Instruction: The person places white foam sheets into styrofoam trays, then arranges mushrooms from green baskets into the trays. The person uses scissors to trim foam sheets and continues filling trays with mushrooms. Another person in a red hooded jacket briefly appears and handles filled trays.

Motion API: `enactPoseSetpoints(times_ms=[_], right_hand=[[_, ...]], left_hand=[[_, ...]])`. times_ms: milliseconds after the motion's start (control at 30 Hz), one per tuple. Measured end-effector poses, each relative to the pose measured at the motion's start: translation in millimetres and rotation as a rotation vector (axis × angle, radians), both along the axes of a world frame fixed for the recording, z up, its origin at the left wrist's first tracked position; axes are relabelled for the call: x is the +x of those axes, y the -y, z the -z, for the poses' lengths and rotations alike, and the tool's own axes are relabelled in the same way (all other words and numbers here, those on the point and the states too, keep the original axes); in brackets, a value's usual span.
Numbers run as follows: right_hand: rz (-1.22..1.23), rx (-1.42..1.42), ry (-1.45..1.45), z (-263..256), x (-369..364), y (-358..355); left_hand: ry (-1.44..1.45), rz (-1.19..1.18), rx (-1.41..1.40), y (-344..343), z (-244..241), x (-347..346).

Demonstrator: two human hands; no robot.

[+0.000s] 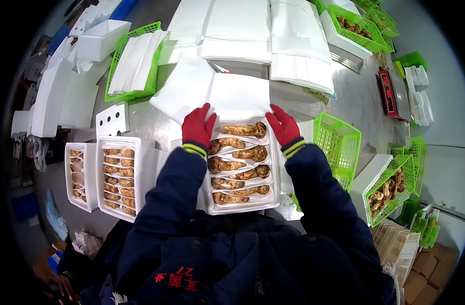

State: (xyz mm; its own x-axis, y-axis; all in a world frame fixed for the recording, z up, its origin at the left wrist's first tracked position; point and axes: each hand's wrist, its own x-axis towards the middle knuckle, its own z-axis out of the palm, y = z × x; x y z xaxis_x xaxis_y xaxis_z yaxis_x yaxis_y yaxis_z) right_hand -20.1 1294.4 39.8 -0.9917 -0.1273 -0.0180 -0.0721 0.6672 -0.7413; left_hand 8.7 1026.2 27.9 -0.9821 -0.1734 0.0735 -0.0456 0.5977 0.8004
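My left hand (198, 126), in a red knit glove, is at the left edge of a white paper sheet (240, 89). On the opposite edge is my right hand (285, 126), gloved alike; thumb and fingers of both hands pinch the sheet. The sheet rises from the far end of a white foam box (275, 183) right before me. Inside that box, matsutake mushrooms (243, 130) lie in crosswise rows, with folds of white paper (225, 177) between them. Another loose white sheet (186, 87) lies slanted at the left, partly under the held one.
Two packed foam boxes (141, 142) (89, 183) stand left. A green basket (156, 57) holds folded paper; stacked white sheets (236, 23) lie beyond. At right are a green basket (337, 146), a basket of mushrooms (387, 190) and a red scale (387, 93). Another person's hand (63, 286) shows lower left.
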Motion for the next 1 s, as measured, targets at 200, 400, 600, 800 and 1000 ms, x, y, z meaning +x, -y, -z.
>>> enactPoseSetpoints(times_ms=[200, 400, 600, 800, 1000], right_hand=[[-0.278, -0.045, -0.129, 39.0, -88.8, -7.4], [-0.16, -0.044, -0.004, -44.6, -98.4, 9.9], [-0.333, 0.121, -0.332, -56.5, -66.9, -9.9], [-0.109, 0.117, 0.001, -8.0, -40.1, -1.9], [-0.186, 0.074, -0.306, 7.6, -24.8, -5.8]], left_hand=[[0.181, 0.344, 0.326, 23.5, 31.5, -88.1], [0.074, 0.322, 0.356, 30.9, -18.6, -98.7], [-0.215, 0.423, -0.177, 27.1, -57.4, -37.8], [0.306, 0.158, 0.279, 13.3, -22.5, -8.3], [-0.128, 0.186, -0.438, -10.7, -2.9, -1.0]])
